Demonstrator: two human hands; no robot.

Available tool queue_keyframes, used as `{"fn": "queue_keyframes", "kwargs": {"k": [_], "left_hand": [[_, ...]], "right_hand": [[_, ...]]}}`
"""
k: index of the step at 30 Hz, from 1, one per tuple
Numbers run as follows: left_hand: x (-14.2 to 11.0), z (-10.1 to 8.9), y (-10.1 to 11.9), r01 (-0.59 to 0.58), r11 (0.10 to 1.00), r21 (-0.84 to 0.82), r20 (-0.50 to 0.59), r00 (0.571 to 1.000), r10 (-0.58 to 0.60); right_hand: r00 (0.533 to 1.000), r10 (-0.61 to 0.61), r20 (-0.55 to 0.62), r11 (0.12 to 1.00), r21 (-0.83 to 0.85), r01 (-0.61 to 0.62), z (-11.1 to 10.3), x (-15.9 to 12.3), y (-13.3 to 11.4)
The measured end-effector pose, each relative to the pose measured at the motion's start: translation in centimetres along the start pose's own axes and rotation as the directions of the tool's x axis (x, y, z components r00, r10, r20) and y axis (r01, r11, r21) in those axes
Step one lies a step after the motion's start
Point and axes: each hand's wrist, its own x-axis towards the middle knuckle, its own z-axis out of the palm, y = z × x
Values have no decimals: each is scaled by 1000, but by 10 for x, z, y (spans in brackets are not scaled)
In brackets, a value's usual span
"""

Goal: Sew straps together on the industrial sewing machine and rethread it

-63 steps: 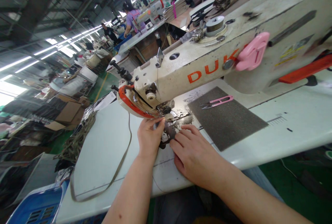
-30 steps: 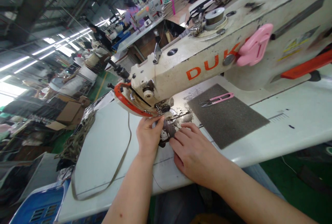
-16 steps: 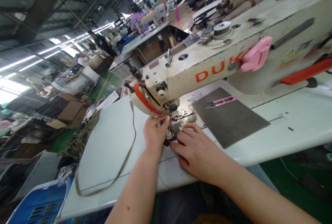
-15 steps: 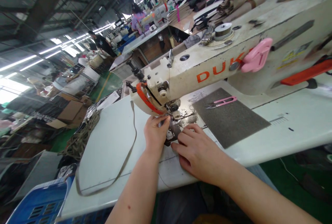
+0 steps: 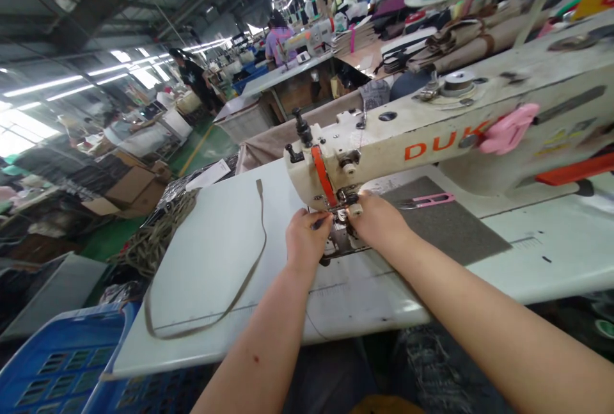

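Observation:
Both of my hands are at the needle end of a white sewing machine [image 5: 432, 135]. My left hand [image 5: 307, 236] is pinched just left of the presser foot [image 5: 341, 215]; whatever lies between its fingertips is too small to make out. From the right, my right hand [image 5: 381, 219] reaches in with its fingers bent together against the needle area. Its fingertips are partly hidden, and so is anything in them. Pink-handled thread snips [image 5: 434, 199] lie on a dark grey sheet [image 5: 455, 228] beyond my right hand.
A long, narrow grey-brown strap [image 5: 177, 336] curves across the left of the white table [image 5: 201, 260]. Below the table's left edge stands a blue plastic basket [image 5: 71, 318]. A heap of similar straps [image 5: 158, 235] lies past that edge. Other people work farther back.
My right hand has moved from the front of the needle plate up to the needle area. My left hand stays pinched beside the foot. The view has shifted slightly.

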Motion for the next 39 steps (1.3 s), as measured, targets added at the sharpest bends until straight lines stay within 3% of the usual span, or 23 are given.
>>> {"fn": "queue_keyframes", "kwargs": {"k": [3,14,21,25,28,30,34,39], "left_hand": [[0,1,-1,0,1000,-18,-2,1000,0],[1,0,3,33,999,-19,24,999,-32],[0,2,5,-3,1000,24,16,1000,2],[0,1,6,-3,999,45,19,1000,2],[0,0,7,3,999,54,21,1000,-4],[0,0,8,-1,998,56,21,1000,-1],[0,0,8,-12,998,63,14,1000,11],[0,1,7,-17,998,60,17,1000,16]], "right_hand": [[998,70,-3,997,28,-69,4,2,-1],[992,-19,-122,995,94,31,15,-1,5],[959,-32,-281,914,381,142,21,4,18],[994,100,-42,728,684,-44,28,8,22],[992,105,68,628,769,-119,28,7,19],[991,107,80,675,726,-131,26,5,15],[995,97,4,880,468,-88,21,3,9],[999,20,-27,928,372,-9,24,6,9]]}}
